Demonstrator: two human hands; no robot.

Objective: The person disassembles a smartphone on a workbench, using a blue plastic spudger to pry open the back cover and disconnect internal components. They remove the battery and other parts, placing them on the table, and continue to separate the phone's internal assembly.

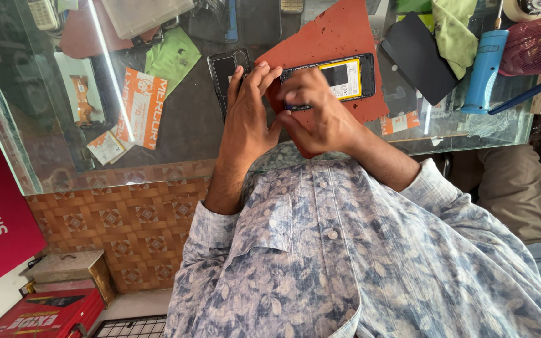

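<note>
Both hands are working on an opened phone (339, 78) that's lying flat on a red mat (336, 37) on the glass counter (183, 125). The phone has its back off, so the yellow battery (345, 78) is showing, sitting just past the right fingertips.

The left hand (248, 116) is resting flat-ish with its fingers (259, 76) stretched out and slightly apart, tips touching the mat's edge right at the phone's near end. A black back cover (226, 69) is lying just beside those fingertips, on the outer side.

The right hand (317, 112) is curling over the phone's end, fingers bunched together and pinching down on the frame. It's blurry there, so I can't tell if there's a small tool in the pinch or just the phone edge.

Farther out past the right fingers: a dark flat panel (417, 56), a green cloth (455, 31), a blue cylinder thing (484, 69) and a red mesh basket (533, 44). Out past the left fingers there's an orange and white leaflet (142, 106) under the glass.
</note>
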